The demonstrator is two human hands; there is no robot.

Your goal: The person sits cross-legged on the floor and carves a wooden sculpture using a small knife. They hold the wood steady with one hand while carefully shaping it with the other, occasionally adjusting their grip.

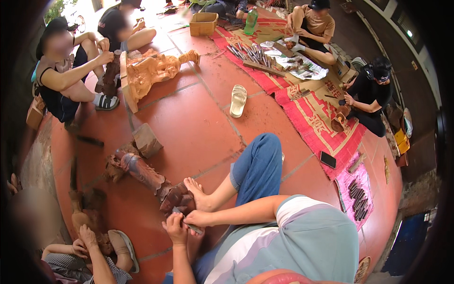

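Note:
A dark reddish-brown carved wooden statue point(146, 174) lies on the floor in front of me. Its base point(178, 199) points toward me, and my bare foot rests against it. Both hands are together at this base end. My left hand point(176, 229) is closed around a slim grey carving chisel point(194, 229), whose tip reaches the wood. My right hand point(198, 218) is closed on the same tool, just right of the left hand. The fingers partly hide the chisel.
A wooden block point(147, 140) stands beside the statue's far end. Beyond lie a larger orange carving point(153, 73) and a sandal point(238, 101). At right, a red mat point(302, 113) holds many chisels point(253, 56); a phone point(327, 160) lies on its edge. Several people sit around, carving.

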